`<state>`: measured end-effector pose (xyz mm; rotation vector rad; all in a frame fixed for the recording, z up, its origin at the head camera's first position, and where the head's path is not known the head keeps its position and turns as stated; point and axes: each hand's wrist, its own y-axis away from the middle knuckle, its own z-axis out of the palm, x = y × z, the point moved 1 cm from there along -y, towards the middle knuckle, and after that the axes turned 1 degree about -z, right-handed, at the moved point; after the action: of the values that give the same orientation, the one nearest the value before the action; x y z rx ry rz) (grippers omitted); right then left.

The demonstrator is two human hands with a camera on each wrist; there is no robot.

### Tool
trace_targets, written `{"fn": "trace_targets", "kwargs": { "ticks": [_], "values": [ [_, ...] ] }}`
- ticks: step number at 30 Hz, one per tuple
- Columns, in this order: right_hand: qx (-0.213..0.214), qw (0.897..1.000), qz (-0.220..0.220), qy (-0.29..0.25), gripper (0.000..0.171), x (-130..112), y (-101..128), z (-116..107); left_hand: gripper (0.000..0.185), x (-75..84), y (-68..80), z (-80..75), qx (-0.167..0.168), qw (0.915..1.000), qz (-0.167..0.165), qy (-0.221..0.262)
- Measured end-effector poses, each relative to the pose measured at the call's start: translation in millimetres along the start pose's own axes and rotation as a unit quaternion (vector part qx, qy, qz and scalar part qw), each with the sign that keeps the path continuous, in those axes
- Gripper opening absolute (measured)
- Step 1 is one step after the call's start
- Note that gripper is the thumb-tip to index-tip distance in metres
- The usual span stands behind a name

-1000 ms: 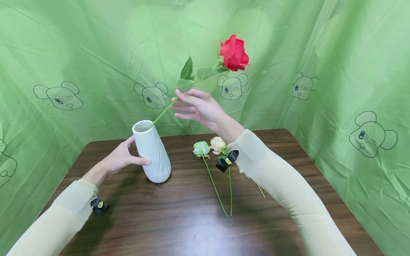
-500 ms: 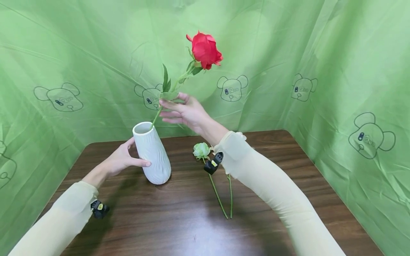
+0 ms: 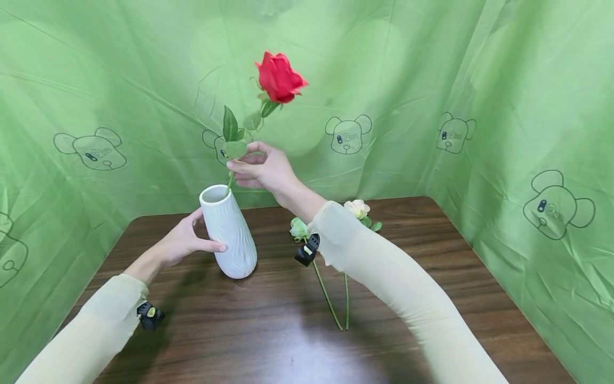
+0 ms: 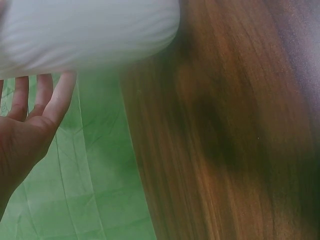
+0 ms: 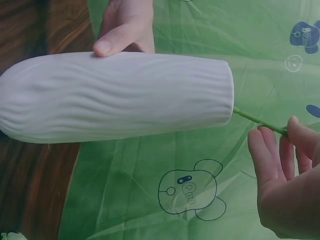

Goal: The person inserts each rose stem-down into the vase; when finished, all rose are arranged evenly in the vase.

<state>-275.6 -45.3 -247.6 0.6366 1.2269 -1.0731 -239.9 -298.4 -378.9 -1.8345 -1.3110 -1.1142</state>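
A white rippled vase [image 3: 232,234] stands on the brown table, leaning a little to the left in the head view. My left hand [image 3: 181,238] grips its side, thumb across the front and fingers behind. Above the mouth, my right hand [image 3: 266,169] pinches the green stem [image 5: 257,120] of a red rose [image 3: 280,78] between thumb and fingertips. The stem's lower end is inside the vase, hidden by the wall. The bloom tilts up to the right, with green leaves [image 3: 230,124] just above my fingers.
A pale green flower [image 3: 298,229] and a cream flower [image 3: 357,208] lie on the table [image 3: 268,320] to the right, partly covered by my right sleeve [image 3: 374,256]. Green cloth [image 3: 408,80] with bear-head prints hangs behind and at both sides.
My right hand has moved left and down with the rose, and its stem has gone deeper into the vase and stands steeper. My left hand and the vase have stayed put.
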Motion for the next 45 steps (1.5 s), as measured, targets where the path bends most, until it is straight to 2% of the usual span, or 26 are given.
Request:
{"fn": "trace_targets", "kwargs": {
  "ticks": [4,7,15,21,27,32,37,45],
  "values": [
    [-0.001,0.999,-0.022,0.040,0.029,2,-1,5,0.092,-1.3,0.0,-0.5,-0.001,1.0000,0.001,0.005],
    [0.000,0.998,-0.025,0.050,0.028,3,-1,8,0.092,-1.4,-0.2,-0.8,-0.002,0.9999,0.003,0.011],
    [0.011,0.998,-0.001,0.057,0.032,10,-5,13,0.091,-2.2,-1.1,-1.5,-0.006,0.9999,0.005,0.014],
    [0.009,0.997,-0.003,0.071,0.034,12,-8,17,0.090,-3.1,-1.6,-1.9,-0.009,0.9998,0.009,0.017],
    [0.010,0.995,-0.043,0.086,0.038,15,-12,17,0.090,-3.5,-1.3,-2.1,-0.009,0.9997,0.013,0.021],
    [0.019,0.994,-0.080,0.071,0.047,16,-15,18,0.090,-3.6,-2.8,-0.4,-0.009,0.9995,0.012,0.028],
    [0.001,0.993,-0.103,0.059,0.040,18,-16,18,0.091,-3.6,-3.8,1.9,-0.014,0.9995,0.007,0.029],
    [-0.020,0.992,-0.100,0.076,0.030,11,-15,26,0.093,-2.5,-1.6,-1.7,-0.009,0.9999,0.001,0.013]
  ]
}}
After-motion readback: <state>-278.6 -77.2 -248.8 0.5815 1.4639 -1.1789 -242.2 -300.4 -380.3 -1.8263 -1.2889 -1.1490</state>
